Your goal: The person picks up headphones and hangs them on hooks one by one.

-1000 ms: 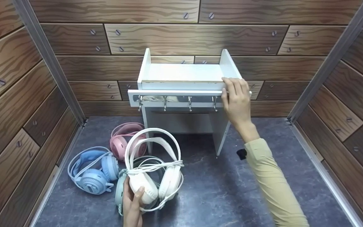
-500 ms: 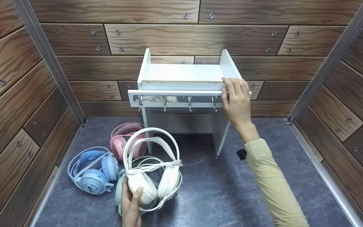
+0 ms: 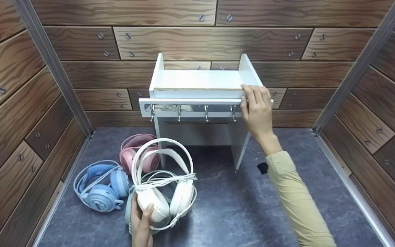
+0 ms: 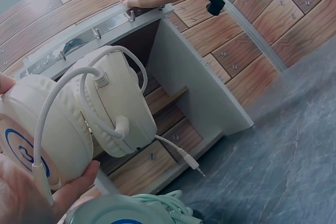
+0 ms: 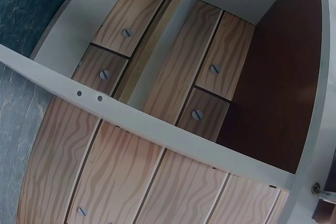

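In the head view my left hand (image 3: 141, 219) holds a pair of white headphones (image 3: 151, 204) by one ear cup, headband up. Their cable is wound around the cups, and its plug (image 4: 192, 162) dangles in the left wrist view. Behind and below them are mint-green headphones (image 4: 113, 211), mostly covered in the head view. My right hand (image 3: 257, 106) grips the right end of a white shelf unit (image 3: 197, 79), fingers over the top edge and thumb on the front hook rail (image 3: 194, 101). Several metal hooks (image 3: 206, 113) hang along that rail with nothing on them.
Pink headphones (image 3: 129, 159) lie by the unit's left leg, with blue headphones (image 3: 103, 197) nearer and farther left. Wood-patterned walls (image 3: 197, 43) enclose the dark grey floor (image 3: 225, 212) on the left, back and right.
My left hand and the white headphones have shifted slightly left. My right hand and the shelf unit stay in place.
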{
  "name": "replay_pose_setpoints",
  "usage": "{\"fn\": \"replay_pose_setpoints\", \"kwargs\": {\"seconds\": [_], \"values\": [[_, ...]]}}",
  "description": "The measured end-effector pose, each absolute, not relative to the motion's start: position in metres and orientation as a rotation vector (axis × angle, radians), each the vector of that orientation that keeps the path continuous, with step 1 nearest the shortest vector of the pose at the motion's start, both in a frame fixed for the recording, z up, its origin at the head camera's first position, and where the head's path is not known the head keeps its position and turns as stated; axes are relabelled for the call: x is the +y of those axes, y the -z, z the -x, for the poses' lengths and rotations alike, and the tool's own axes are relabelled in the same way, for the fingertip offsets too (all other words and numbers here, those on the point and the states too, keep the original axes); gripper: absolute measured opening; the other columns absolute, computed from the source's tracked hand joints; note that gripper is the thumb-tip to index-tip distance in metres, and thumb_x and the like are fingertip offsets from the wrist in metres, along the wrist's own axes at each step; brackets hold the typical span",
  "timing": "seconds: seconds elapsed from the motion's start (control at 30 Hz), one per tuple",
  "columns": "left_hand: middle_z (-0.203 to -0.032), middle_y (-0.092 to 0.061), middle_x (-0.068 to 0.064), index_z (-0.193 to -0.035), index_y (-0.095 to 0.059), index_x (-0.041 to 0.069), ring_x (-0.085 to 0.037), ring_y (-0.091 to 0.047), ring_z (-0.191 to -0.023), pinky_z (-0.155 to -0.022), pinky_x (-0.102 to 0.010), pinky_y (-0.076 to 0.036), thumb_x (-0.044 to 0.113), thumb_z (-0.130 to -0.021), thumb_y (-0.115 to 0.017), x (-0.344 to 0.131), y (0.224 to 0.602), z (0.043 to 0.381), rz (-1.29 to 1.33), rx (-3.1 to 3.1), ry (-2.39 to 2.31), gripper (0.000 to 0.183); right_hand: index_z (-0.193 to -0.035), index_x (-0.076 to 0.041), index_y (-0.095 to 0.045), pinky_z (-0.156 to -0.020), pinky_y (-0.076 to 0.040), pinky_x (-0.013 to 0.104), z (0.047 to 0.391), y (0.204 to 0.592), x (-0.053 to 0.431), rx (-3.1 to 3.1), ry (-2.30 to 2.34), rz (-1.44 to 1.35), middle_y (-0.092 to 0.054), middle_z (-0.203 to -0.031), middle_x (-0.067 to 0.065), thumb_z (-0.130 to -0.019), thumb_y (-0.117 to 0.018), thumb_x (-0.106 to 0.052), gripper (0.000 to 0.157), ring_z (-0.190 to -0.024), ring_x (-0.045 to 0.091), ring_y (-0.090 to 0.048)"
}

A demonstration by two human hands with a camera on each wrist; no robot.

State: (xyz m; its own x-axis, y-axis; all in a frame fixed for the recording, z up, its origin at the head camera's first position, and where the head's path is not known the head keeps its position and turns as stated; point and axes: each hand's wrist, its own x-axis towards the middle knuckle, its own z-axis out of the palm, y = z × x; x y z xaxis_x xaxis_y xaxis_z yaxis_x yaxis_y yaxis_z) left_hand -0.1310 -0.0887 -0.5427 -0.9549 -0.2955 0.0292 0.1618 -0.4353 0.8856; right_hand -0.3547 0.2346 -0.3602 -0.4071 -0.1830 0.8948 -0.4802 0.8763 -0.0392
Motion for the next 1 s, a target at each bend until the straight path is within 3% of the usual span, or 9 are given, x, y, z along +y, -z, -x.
{"fn": "replay_pose_setpoints", "kwargs": {"seconds": [1.0], "values": [[-0.135,-0.032,-0.009,-0.144,-0.015,0.004,-0.009,-0.044,-0.113,-0.087,-0.022,-0.045,0.002,-0.087,-0.045,-0.0903,0.5365,0.1302,-0.183,-1.410,2.410,0.065,-0.125,-0.011,-0.055,-0.109,-0.022,0.036,0.3552,0.3603,0.2342,-1.981,-0.374,-0.491,-0.056,-0.114,0.006,-0.094,-0.040,-0.022,0.035,-0.113,0.023,-0.043]]}}
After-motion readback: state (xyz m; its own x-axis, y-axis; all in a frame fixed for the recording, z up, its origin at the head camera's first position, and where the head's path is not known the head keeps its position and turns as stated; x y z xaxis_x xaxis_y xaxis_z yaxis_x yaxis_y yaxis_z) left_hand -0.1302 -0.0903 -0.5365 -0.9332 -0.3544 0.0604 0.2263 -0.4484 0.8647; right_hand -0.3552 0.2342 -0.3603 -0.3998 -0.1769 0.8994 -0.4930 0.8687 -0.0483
